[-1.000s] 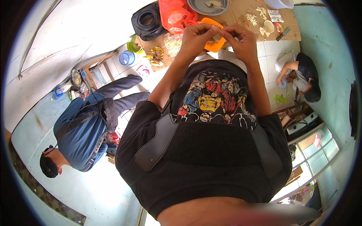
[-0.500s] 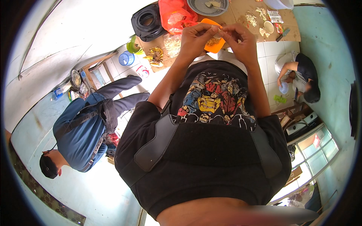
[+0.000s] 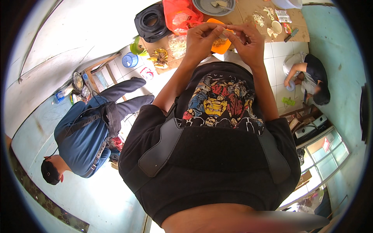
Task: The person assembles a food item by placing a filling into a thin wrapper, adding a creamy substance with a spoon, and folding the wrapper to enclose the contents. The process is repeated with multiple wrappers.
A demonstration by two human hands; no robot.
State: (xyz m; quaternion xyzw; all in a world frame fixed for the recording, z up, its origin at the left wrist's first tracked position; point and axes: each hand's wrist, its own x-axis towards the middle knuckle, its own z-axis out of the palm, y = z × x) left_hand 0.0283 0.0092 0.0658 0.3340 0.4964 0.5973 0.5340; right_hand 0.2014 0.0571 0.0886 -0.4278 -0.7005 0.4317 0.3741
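Observation:
Above an orange tray (image 3: 220, 50) holding a crumbly yellow-brown food, my two hands meet fingertip to fingertip. My left hand (image 3: 201, 38) pinches one side of a small pale, thin piece (image 3: 223, 35), perhaps a wrapper sheet, and my right hand (image 3: 249, 42) pinches its other side. Fingers cover most of that piece, so its exact kind is unclear. Just beyond the tray stands a round grey basin (image 3: 202, 8) with a spoon (image 3: 220, 5) in it. A red plastic bag (image 3: 180, 19) lies close to my left hand.
A black round-holed object (image 3: 149, 23), bananas (image 3: 159, 58) and a clear bag (image 3: 177, 46) sit at the left. Food scraps (image 3: 258, 20), a small cup (image 3: 276, 26) and a knife (image 3: 290, 35) lie rightward. One person (image 3: 83, 132) is at left; another (image 3: 311, 75) crouches at right.
My fingers have shifted slightly on the pale piece, still together above the tray. The crouching person at right has moved a hand and the bluish object by it a little.

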